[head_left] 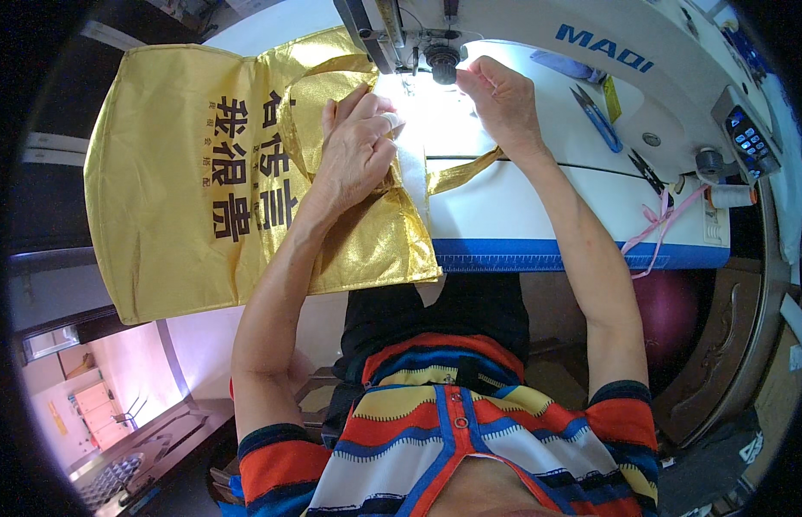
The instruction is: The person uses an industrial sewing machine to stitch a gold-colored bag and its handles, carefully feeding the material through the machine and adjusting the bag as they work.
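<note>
A shiny gold fabric bag (173, 198) with dark printed characters lies to the left of the sewing machine's needle area. My left hand (358, 142) rests on the bag with its fingers curled closed on the gold fabric near the bag's top edge; something white wraps one finger. One gold strap (466, 172) loops out to the right of the bag over the white machine bed. My right hand (503, 103) is raised beside the machine's black round knob (442, 65), thumb and fingers pinched together. What the pinch holds, if anything, is lost in the bright lamp glare.
The white sewing machine arm (582, 34) spans the top, with a lit control panel (746, 142) at right. Blue snips (597, 121), dark scissors (646, 172), a pink ribbon (655, 226) and a thread spool (730, 197) lie at right. A blue ruler strip (504, 257) edges the table.
</note>
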Demonstrator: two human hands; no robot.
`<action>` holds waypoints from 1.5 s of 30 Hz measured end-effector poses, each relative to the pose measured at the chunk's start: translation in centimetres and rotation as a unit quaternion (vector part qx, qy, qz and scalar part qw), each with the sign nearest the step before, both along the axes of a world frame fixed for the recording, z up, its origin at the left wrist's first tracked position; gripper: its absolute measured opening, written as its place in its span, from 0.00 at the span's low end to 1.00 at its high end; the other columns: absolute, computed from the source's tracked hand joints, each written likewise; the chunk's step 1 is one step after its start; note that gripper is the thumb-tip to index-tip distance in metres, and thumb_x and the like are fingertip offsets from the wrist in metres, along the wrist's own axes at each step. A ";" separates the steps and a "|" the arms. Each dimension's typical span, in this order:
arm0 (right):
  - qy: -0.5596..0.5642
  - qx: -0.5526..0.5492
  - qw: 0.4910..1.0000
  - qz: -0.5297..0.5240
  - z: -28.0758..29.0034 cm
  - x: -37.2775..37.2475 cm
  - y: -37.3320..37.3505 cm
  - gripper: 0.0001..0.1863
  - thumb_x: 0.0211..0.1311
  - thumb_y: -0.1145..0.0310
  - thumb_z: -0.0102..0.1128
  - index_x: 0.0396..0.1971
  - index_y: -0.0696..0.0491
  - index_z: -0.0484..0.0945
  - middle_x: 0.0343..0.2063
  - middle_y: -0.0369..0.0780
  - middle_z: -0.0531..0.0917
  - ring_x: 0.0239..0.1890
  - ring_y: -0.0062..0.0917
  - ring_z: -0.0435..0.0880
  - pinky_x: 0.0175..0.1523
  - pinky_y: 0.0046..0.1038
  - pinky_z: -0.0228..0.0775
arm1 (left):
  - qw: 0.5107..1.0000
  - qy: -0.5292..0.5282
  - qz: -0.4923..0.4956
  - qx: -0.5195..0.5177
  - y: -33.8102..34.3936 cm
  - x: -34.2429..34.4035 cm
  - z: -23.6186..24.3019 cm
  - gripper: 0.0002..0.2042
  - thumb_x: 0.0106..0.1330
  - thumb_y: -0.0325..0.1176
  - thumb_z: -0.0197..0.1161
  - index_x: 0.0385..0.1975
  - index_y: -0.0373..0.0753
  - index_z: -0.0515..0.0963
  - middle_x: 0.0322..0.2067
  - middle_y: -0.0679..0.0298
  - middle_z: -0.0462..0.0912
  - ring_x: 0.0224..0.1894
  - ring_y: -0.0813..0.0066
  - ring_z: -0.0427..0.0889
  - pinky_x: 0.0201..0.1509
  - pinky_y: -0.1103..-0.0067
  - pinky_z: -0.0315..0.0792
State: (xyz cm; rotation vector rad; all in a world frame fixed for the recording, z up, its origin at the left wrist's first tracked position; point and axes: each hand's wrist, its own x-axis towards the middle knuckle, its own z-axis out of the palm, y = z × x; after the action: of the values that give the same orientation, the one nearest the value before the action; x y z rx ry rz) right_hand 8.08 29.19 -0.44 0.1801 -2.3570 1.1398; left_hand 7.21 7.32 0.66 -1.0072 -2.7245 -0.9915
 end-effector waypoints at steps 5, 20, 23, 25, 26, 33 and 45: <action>-0.018 -0.013 1.000 -0.005 -0.1 0.0 0.0 0.15 0.63 0.58 0.58 0.23 0.53 0.76 0.18 0.32 0.78 0.22 0.14 0.75 0.26 0.19 0.66 | 0.999 -0.027 -0.004 0.021 -0.1 -0.3 -0.5 0.17 0.53 0.29 0.45 0.37 0.33 0.81 0.47 0.58 0.74 0.64 0.58 0.60 0.69 0.56 0.38; -0.024 -0.015 1.000 -0.003 0.0 0.1 0.0 0.15 0.63 0.57 0.57 0.23 0.52 0.76 0.18 0.32 0.78 0.21 0.14 0.75 0.26 0.19 0.67 | 1.000 -0.018 0.000 0.010 0.0 -0.1 -0.1 0.18 0.53 0.29 0.45 0.37 0.33 0.81 0.47 0.58 0.74 0.65 0.58 0.60 0.70 0.56 0.38; -0.008 -0.007 1.000 -0.002 0.1 0.1 0.0 0.15 0.63 0.57 0.57 0.23 0.52 0.75 0.18 0.32 0.78 0.21 0.14 0.75 0.27 0.19 0.67 | 1.000 -0.003 0.003 -0.006 0.1 0.3 0.5 0.18 0.53 0.29 0.45 0.37 0.33 0.81 0.47 0.58 0.74 0.65 0.58 0.60 0.70 0.56 0.38; -0.006 -0.004 1.000 -0.001 0.0 0.1 -0.1 0.15 0.63 0.57 0.57 0.23 0.52 0.75 0.18 0.32 0.78 0.21 0.14 0.75 0.27 0.19 0.67 | 1.000 0.004 0.000 -0.008 -0.1 0.1 0.2 0.18 0.53 0.29 0.45 0.37 0.33 0.81 0.48 0.58 0.74 0.65 0.58 0.60 0.70 0.56 0.38; -0.020 -0.015 1.000 -0.002 0.0 0.0 0.0 0.15 0.63 0.57 0.57 0.23 0.52 0.75 0.18 0.32 0.78 0.22 0.14 0.75 0.27 0.19 0.67 | 1.000 0.011 -0.003 -0.010 -0.1 0.0 0.2 0.18 0.53 0.29 0.45 0.37 0.33 0.81 0.48 0.58 0.74 0.65 0.58 0.60 0.70 0.56 0.38; 0.047 0.006 0.999 0.007 -0.5 -0.2 0.0 0.15 0.63 0.55 0.57 0.24 0.51 0.75 0.18 0.32 0.79 0.21 0.14 0.77 0.25 0.18 0.68 | 1.000 -0.004 0.003 -0.007 0.0 0.1 0.3 0.18 0.53 0.29 0.44 0.38 0.33 0.81 0.47 0.58 0.74 0.65 0.57 0.60 0.70 0.56 0.38; -0.035 0.015 0.999 -0.018 0.2 0.1 -0.1 0.14 0.63 0.57 0.58 0.24 0.51 0.75 0.19 0.32 0.79 0.23 0.14 0.77 0.27 0.19 0.69 | 1.000 -0.008 -0.012 -0.001 -0.1 -0.2 0.0 0.18 0.53 0.29 0.45 0.38 0.33 0.81 0.47 0.57 0.74 0.65 0.57 0.60 0.70 0.55 0.37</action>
State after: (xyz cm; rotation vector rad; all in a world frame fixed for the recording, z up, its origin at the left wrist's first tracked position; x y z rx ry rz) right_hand 8.19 29.05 -0.19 0.1108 -2.4299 1.1104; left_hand 7.04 7.18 0.69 -1.0384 -2.7333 -1.0054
